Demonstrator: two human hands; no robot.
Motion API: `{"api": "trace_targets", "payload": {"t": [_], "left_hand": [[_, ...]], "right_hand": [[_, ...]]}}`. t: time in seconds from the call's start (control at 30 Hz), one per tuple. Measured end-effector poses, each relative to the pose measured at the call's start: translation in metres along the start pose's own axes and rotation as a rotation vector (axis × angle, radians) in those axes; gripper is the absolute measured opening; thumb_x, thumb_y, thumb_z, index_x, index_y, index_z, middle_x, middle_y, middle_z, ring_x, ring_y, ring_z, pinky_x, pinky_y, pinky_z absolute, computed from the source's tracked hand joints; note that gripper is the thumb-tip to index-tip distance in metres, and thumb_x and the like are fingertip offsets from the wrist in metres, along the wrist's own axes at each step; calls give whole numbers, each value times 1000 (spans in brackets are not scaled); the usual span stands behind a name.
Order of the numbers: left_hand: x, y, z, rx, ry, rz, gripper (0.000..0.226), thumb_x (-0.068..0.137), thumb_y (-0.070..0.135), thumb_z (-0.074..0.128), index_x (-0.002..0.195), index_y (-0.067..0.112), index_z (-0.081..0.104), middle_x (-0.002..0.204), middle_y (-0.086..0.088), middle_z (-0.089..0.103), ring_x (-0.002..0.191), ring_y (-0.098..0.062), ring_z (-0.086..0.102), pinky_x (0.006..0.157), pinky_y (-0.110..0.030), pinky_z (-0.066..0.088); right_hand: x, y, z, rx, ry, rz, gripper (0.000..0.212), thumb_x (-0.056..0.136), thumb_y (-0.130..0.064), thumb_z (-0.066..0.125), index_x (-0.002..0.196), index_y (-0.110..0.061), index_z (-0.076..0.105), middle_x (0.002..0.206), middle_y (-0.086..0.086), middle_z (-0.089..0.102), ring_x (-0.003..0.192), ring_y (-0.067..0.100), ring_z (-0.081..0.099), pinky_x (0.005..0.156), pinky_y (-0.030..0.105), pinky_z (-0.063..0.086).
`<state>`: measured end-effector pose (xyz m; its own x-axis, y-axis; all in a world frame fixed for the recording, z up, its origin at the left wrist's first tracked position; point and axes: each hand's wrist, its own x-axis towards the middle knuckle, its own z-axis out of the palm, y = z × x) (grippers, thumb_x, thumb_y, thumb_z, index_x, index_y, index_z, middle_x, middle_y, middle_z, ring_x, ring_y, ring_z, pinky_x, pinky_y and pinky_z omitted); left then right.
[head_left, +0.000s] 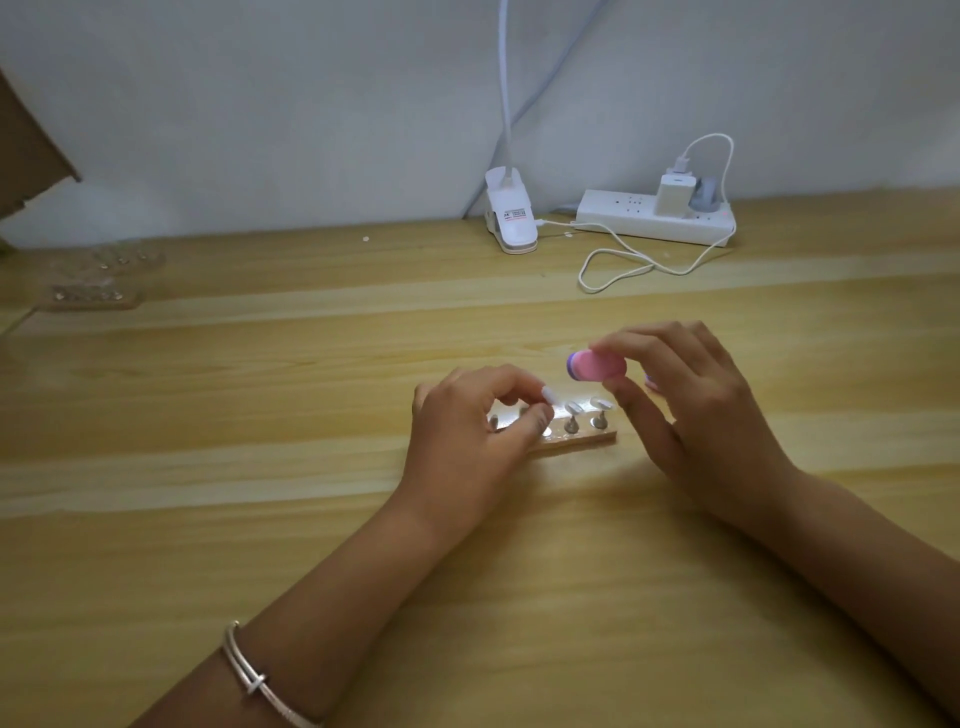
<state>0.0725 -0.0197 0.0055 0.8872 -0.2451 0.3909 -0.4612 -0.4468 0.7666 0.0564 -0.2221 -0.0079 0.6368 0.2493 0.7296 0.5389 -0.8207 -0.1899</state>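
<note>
Pinching white nail tip with left hand fingers, gripping pink buffer block in curled right hand fingers (right by the wooden stand on the bench)

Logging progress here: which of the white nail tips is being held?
The leftmost nail tip, pinched by the left hand; the middle tip and right tip stand free on the holder.

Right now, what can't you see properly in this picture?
All in the head view:
Left end of the nail-tip holder: covered by the left hand, which pinches a white nail tip.
Far end of the pink block: hidden by fingers of the right hand.
Top of the clip lamp: its neck runs off the top edge.
Two racks at far left: blurred, too small.
</note>
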Motion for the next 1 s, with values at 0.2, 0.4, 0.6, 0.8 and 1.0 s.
{"api": "trace_targets", "payload": {"t": [0.2, 0.4, 0.6, 0.8, 1.0], "left_hand": [[1, 0, 3, 128, -50, -11, 5, 75, 35, 67, 76, 40, 66, 81, 16, 64, 88, -9, 54, 91, -46, 39], [2, 0, 5, 87, -106, -59, 5, 80, 24, 71, 80, 29, 71, 71, 18, 58, 86, -13, 54, 87, -51, 44], [2, -1, 3, 72, -137, -76, 8, 79, 28, 72, 79, 34, 66, 74, 15, 57, 84, -11, 52, 88, -46, 44], [2, -8, 0, 309, -131, -83, 28, 72, 38, 79, 85, 44, 55, 93, 22, 49, 96, -6, 37, 83, -25, 22], [4, -9, 2, 315, -152, -77, 25, 72, 37, 77, 78, 44, 53, 92, 24, 46, 95, -5, 35, 84, -23, 20]], "right_hand": [[1, -3, 2, -40, -2, -36, 27, 98, -12, 52, 114, 1, 70, 109, 15, 69, 95, 40, 64, 89, 47, 50], [1, -3, 2, -32, -19, -32, 27, 98, -12, 52, 113, 1, 70, 108, 15, 69, 95, 40, 64, 89, 44, 48], [0, -1, 4, -15, -35, -40, 26, 98, -12, 53, 114, 0, 69, 109, 14, 69, 96, 37, 63, 90, 42, 48], [-1, 2, 4, -24, -46, -36, 22, 95, -6, 61, 114, 0, 69, 109, 12, 68, 96, 36, 62, 91, 42, 48], [-1, -1, 5, -9, -76, -43, 22, 97, -9, 59, 114, -1, 69, 110, 12, 68, 96, 36, 62, 91, 44, 49]]}}
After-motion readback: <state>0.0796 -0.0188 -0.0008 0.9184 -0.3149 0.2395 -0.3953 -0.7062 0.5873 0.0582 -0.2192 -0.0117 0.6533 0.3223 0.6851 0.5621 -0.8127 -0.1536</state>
